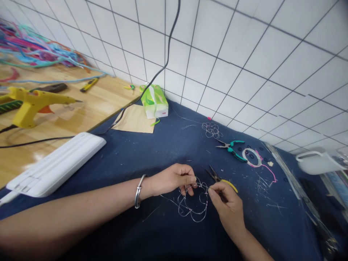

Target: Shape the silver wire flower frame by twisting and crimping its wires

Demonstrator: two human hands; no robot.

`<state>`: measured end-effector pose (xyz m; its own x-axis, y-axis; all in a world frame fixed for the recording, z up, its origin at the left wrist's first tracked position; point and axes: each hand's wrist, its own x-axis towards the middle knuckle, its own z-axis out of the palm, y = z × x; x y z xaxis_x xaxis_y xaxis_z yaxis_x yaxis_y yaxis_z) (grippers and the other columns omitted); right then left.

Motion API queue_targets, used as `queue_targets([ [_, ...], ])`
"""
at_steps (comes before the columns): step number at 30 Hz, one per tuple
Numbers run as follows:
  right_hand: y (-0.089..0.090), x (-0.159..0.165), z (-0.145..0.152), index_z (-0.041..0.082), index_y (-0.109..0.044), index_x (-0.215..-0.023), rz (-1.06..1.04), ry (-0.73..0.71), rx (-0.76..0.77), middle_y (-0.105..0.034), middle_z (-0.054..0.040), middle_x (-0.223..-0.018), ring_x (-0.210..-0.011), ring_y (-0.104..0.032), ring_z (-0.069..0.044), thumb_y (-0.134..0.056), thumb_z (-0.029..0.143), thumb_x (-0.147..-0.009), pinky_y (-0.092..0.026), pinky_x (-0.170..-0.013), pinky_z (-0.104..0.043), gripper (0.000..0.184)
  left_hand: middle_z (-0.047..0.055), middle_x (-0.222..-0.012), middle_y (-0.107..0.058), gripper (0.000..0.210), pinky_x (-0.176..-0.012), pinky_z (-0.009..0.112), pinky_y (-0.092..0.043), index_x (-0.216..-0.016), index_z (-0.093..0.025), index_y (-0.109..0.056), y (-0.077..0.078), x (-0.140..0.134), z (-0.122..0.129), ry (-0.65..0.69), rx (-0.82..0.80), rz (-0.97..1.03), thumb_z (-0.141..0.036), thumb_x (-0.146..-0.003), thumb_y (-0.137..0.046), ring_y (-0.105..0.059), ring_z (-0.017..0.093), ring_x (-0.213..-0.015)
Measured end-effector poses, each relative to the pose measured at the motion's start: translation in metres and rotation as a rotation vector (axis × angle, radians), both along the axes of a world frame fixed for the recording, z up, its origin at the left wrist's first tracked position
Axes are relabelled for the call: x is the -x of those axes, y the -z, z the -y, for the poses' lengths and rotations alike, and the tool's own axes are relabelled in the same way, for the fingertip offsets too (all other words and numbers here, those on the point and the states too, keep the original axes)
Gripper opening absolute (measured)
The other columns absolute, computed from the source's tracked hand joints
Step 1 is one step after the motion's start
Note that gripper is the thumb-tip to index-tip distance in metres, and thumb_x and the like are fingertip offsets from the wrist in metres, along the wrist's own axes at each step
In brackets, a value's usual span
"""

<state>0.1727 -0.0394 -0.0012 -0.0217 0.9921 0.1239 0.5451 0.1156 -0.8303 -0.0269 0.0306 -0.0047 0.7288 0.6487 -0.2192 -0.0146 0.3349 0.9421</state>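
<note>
A flower-shaped ring of thin silvery wire loops [198, 214], with small pinkish beads along it, hangs between my two hands over the dark blue cloth. My left hand [178, 180], with a silver bangle at its wrist, pinches the wire's upper left part between thumb and fingers. Close to the ring's right side, my right hand [227, 199] is closed with thumb and fingertips together at the wire's edge. Just behind that hand lie yellow-handled pliers [216, 175], partly hidden by it.
Teal-handled pliers [231, 145], a second wire flower [211, 129] and a white wire spool [251, 157] lie farther back. At left are a white power strip [57, 163], a yellow glue gun [35, 103] and a tissue pack [154, 101]. A black cable [163, 69] hangs across the tiled wall.
</note>
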Motion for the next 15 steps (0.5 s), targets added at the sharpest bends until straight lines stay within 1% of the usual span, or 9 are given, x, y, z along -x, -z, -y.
queue_targets([
  [4, 0.0014, 0.0002, 0.0001, 0.019, -0.055, -0.076, 0.002, -0.012, 0.009, -0.054, 0.0017, -0.069, -0.063, -0.05, -0.011, -0.054, 0.024, -0.078, -0.041, -0.06, -0.023, 0.005, 0.004, -0.074, -0.063, 0.023, -0.056, 0.025, -0.047, -0.08, -0.013, -0.055, 0.0008, 0.0017, -0.0006, 0.01, -0.009, 0.006, -0.036, -0.081, -0.051, -0.063, 0.015, -0.067],
  [9, 0.0019, 0.0006, 0.0011, 0.02, -0.056, -0.076, 0.014, -0.03, 0.014, -0.054, 0.0014, -0.069, -0.063, -0.051, -0.011, -0.054, 0.024, -0.078, -0.042, -0.06, -0.023, 0.005, 0.003, -0.076, -0.062, 0.024, -0.056, 0.026, -0.047, -0.079, -0.014, -0.055, 0.0015, 0.0028, -0.0008, 0.008, -0.003, 0.015, -0.037, -0.08, -0.052, -0.063, 0.016, -0.068],
  [15, 0.0007, 0.0018, 0.0007, 0.02, -0.056, -0.076, 0.02, -0.033, 0.006, -0.055, 0.0011, -0.069, -0.063, -0.052, -0.012, -0.054, 0.025, -0.078, -0.042, -0.06, -0.023, 0.006, 0.005, -0.072, -0.064, 0.025, -0.056, 0.025, -0.047, -0.081, -0.014, -0.055, 0.0068, 0.0033, -0.001, 0.015, -0.016, 0.008, -0.039, -0.08, -0.051, -0.062, 0.015, -0.066],
])
